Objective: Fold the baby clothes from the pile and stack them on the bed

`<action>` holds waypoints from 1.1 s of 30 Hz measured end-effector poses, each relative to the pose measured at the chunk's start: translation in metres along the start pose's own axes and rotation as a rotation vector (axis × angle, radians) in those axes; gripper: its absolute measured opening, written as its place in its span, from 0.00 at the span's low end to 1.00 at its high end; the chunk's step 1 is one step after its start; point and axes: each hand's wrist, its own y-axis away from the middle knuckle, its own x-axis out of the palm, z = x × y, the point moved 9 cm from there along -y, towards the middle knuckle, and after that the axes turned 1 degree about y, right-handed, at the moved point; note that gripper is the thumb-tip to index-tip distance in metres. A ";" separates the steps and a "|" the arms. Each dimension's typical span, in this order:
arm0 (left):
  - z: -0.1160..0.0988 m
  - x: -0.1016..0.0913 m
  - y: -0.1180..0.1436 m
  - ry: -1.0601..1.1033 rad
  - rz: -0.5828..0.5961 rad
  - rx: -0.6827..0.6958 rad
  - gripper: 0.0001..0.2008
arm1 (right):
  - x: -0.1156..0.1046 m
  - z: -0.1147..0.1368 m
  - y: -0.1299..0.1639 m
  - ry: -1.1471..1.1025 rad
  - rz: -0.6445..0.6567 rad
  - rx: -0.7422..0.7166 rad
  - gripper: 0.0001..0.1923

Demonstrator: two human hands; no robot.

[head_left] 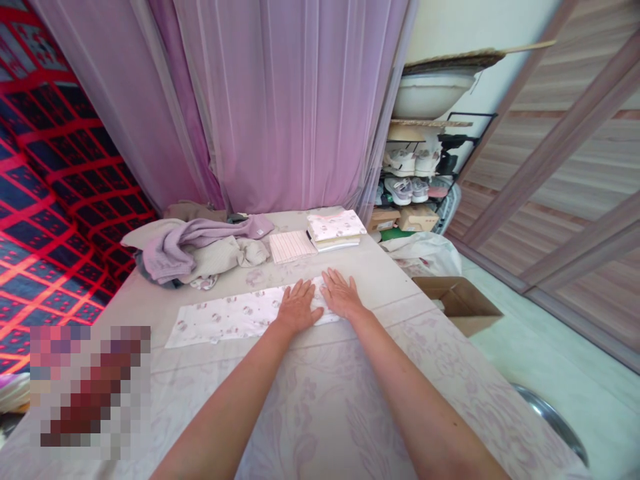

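A white cloth with a small printed pattern [225,317] lies as a long, narrow folded strip across the bed or table top. My left hand [299,308] rests flat on its right part, fingers stretched out. Right beside it, my right hand [341,293] presses flat on the strip's right end, fingers spread. The two thumbs point towards each other. Beyond my hands sit a folded striped cloth [293,247] and a small stack of folded cloths [336,227], the top one with a similar print.
Crumpled clothes, with a mauve garment [170,250] on top, are heaped at the back left. Purple curtains [280,100] hang behind. On the right are a shoe rack [415,170], an open cardboard box [465,300] and a metal basin [553,417]. A blurred patch covers the lower left.
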 end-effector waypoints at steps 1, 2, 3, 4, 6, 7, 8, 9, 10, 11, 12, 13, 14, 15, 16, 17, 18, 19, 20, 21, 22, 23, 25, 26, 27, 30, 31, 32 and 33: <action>0.001 0.000 0.000 0.002 0.001 0.001 0.33 | 0.000 -0.002 0.002 0.001 -0.005 0.005 0.29; 0.001 0.001 -0.001 0.003 0.001 0.004 0.34 | 0.002 -0.003 0.004 -0.001 -0.003 0.005 0.29; 0.002 0.001 -0.001 0.004 0.006 0.004 0.34 | 0.005 -0.005 0.005 -0.009 0.008 0.004 0.29; 0.002 0.001 -0.001 0.005 0.013 0.004 0.34 | 0.007 -0.007 0.006 -0.028 0.022 -0.001 0.28; 0.003 0.002 -0.001 0.005 0.030 0.003 0.34 | 0.008 -0.013 0.005 -0.118 0.017 -0.003 0.28; 0.003 0.002 -0.001 0.004 0.037 0.003 0.34 | 0.007 -0.018 0.003 -0.174 0.003 0.003 0.27; 0.003 0.002 -0.001 0.002 0.041 0.003 0.34 | 0.005 -0.025 0.002 -0.223 -0.015 0.011 0.27; 0.003 0.002 -0.001 0.001 0.039 0.003 0.34 | 0.002 -0.033 0.001 -0.267 -0.041 0.023 0.27; 0.002 0.001 -0.001 0.000 0.033 0.004 0.34 | -0.001 -0.042 0.001 -0.307 -0.077 0.035 0.26; 0.002 0.001 -0.001 0.000 0.026 0.003 0.33 | -0.004 -0.051 0.002 -0.345 -0.119 0.039 0.26; 0.002 0.001 -0.002 0.002 0.023 0.002 0.33 | -0.006 -0.060 0.004 -0.386 -0.163 0.029 0.25; 0.003 0.002 -0.002 0.007 0.023 -0.001 0.33 | -0.007 -0.068 0.008 -0.438 -0.205 0.008 0.24; 0.004 0.003 -0.003 0.014 0.025 -0.004 0.33 | -0.006 -0.076 0.014 -0.495 -0.243 -0.020 0.21; 0.005 0.003 -0.003 0.025 0.030 -0.005 0.33 | -0.005 -0.081 0.021 -0.546 -0.270 -0.052 0.19; 0.006 0.004 -0.003 0.041 0.035 -0.003 0.33 | -0.003 -0.085 0.028 -0.583 -0.284 -0.083 0.17; 0.007 0.004 -0.003 0.061 0.041 0.003 0.33 | 0.000 -0.089 0.036 -0.612 -0.295 -0.107 0.17; 0.007 0.003 -0.002 0.086 0.038 0.010 0.32 | 0.002 -0.091 0.043 -0.629 -0.307 -0.123 0.17; 0.007 0.001 -0.001 0.113 0.018 0.018 0.31 | 0.003 -0.091 0.050 -0.633 -0.321 -0.135 0.17; 0.007 -0.003 0.002 0.138 -0.016 0.029 0.29 | 0.003 -0.090 0.055 -0.622 -0.335 -0.147 0.17; 0.004 -0.008 0.006 0.154 -0.061 0.049 0.27 | 0.002 -0.088 0.059 -0.600 -0.351 -0.161 0.16; 0.000 -0.014 0.010 0.157 -0.109 0.085 0.24 | 0.001 -0.084 0.062 -0.572 -0.372 -0.176 0.14; -0.006 -0.018 0.015 0.147 -0.150 0.134 0.21 | -0.001 -0.081 0.063 -0.544 -0.397 -0.190 0.12; -0.020 -0.023 0.024 0.104 -0.187 0.241 0.14 | -0.005 -0.076 0.064 -0.501 -0.454 -0.204 0.08; -0.025 -0.023 0.027 0.084 -0.187 0.277 0.11 | -0.006 -0.075 0.063 -0.489 -0.478 -0.204 0.07; -0.029 -0.023 0.028 0.073 -0.183 0.295 0.09 | -0.007 -0.074 0.063 -0.480 -0.497 -0.203 0.07; -0.030 -0.024 0.022 0.108 -0.150 0.267 0.06 | -0.006 -0.073 0.060 -0.459 -0.506 -0.204 0.09; -0.028 -0.025 0.018 0.130 -0.131 0.248 0.06 | -0.005 -0.073 0.060 -0.454 -0.500 -0.204 0.09; -0.027 -0.026 0.014 0.148 -0.110 0.227 0.07 | -0.005 -0.072 0.060 -0.449 -0.492 -0.201 0.10; -0.026 -0.027 0.011 0.160 -0.090 0.205 0.07 | -0.005 -0.072 0.060 -0.446 -0.484 -0.195 0.10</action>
